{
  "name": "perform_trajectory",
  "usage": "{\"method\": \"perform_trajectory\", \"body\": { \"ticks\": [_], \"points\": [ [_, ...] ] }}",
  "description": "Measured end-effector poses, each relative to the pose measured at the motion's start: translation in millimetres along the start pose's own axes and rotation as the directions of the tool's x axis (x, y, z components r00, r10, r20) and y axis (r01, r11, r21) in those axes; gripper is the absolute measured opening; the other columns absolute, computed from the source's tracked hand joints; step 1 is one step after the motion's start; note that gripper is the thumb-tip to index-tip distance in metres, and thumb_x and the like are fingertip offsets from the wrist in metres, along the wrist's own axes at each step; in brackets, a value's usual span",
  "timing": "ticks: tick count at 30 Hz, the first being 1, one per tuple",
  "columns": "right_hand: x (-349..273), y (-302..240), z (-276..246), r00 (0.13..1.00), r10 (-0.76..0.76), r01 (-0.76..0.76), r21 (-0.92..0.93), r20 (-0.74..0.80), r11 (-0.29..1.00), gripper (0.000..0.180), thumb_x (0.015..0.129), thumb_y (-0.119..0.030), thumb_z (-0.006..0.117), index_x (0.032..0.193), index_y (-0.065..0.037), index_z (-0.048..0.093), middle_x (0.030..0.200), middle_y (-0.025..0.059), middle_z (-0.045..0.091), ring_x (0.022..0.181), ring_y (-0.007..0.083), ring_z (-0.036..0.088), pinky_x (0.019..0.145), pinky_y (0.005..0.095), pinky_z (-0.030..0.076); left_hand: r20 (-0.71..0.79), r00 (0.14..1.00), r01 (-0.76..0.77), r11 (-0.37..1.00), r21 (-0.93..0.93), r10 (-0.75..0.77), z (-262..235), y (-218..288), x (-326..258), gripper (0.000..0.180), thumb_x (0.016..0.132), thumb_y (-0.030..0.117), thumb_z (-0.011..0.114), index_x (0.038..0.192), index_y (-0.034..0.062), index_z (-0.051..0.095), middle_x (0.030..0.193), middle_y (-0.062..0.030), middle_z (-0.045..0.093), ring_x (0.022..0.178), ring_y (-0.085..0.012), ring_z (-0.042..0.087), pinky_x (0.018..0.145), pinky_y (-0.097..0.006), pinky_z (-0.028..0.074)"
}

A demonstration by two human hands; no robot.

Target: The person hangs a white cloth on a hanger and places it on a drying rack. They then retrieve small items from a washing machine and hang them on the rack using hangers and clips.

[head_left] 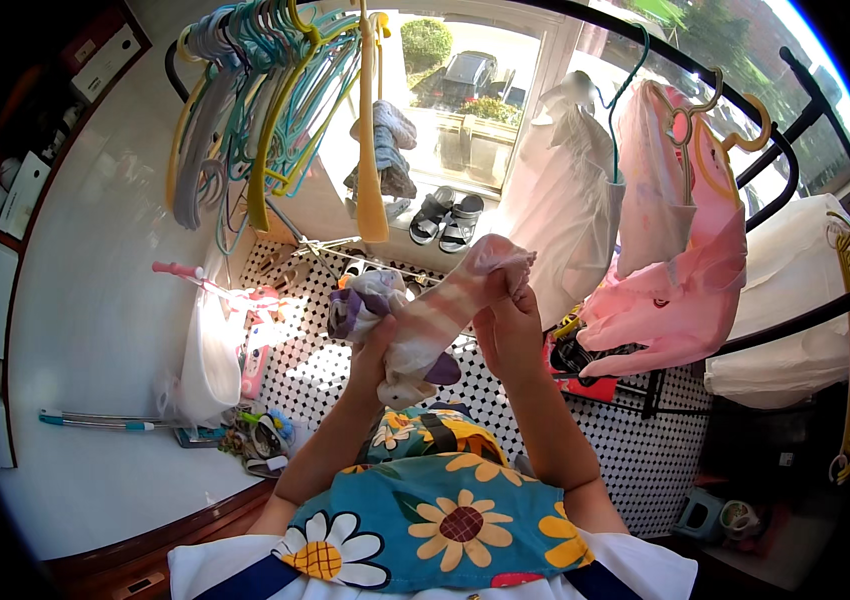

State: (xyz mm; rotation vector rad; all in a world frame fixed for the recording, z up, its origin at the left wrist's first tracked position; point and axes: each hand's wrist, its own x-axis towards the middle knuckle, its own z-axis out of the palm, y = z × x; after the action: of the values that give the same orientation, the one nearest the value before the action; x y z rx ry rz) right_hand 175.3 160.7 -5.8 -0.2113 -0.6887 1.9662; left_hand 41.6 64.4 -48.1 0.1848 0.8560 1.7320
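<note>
A pink-and-white striped sock (445, 306) is stretched slantwise between my two hands. My right hand (508, 330) is closed on its upper end, near the ruffled edge. My left hand (371, 352) grips the lower part and also holds a bunch of white and purple socks (363, 300), which bulges out on its far side. A purple patch (442, 370) hangs below the striped sock; I cannot tell which piece it belongs to. The fingertips of my left hand are partly hidden by the fabric.
Many hangers (275, 110) crowd the black rack at the upper left, beside hanging grey socks (385, 150). Pink clothes (685, 290) and a white garment (565, 200) hang on the right. Sandals (447, 218) stand by the window. A pink scooter (255, 340) is on the tiled floor.
</note>
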Motion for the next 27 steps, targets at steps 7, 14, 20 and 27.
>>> {"method": "perform_trajectory", "body": {
  "ticks": [7,14,20,27],
  "points": [
    [58,-28,9,0.944,-0.227,0.157,-0.281,-0.238,0.947,0.01,0.091,-0.012,0.057,0.098,-0.004,0.058,0.082,0.0003,0.058,0.07,0.0075,0.058,0.059,0.0222,0.049,0.271,0.958,-0.094,0.995,-0.023,0.097,-1,16,15,0.02,0.088,0.02,0.053,0.103,0.0055,0.052,0.102,-0.0103,0.056,0.084,-0.0142,0.057,0.076,-0.03,0.05],
    [170,-18,9,0.805,-0.588,0.313,-0.783,-0.082,0.538,0.015,0.084,-0.003,0.061,0.096,0.004,0.065,0.072,-0.0005,0.052,0.064,0.0075,0.051,0.056,0.0232,0.041,0.242,0.96,-0.157,0.986,0.054,0.14,-1,41,20,0.024,0.087,0.007,0.055,0.111,0.0018,0.054,0.106,-0.0058,0.058,0.094,-0.0126,0.056,0.082,-0.03,0.048],
    [266,12,49,0.656,-0.534,0.457,-0.844,0.533,-0.281,0.017,0.079,-0.006,0.061,0.094,-0.001,0.067,0.078,0.014,0.06,0.067,0.0299,0.059,0.063,0.0386,0.047,0.369,0.903,-0.386,0.796,0.466,0.222,-3,73,24,0.014,0.085,0.008,0.057,0.099,0.0041,0.054,0.096,-0.0064,0.055,0.085,-0.0128,0.056,0.074,-0.028,0.047],
    [308,36,48,0.799,-0.33,0.457,-0.864,0.502,-0.209,0.022,0.085,-0.023,0.063,0.081,-0.002,0.069,0.06,0.009,0.049,0.052,0.0217,0.049,0.053,0.0379,0.04,0.539,0.84,-0.32,0.736,0.597,-0.071,3,114,46,0.026,0.08,0.013,0.068,0.104,0.0075,0.059,0.097,-0.0037,0.062,0.09,-0.0116,0.059,0.079,-0.028,0.049]
  ]
}}
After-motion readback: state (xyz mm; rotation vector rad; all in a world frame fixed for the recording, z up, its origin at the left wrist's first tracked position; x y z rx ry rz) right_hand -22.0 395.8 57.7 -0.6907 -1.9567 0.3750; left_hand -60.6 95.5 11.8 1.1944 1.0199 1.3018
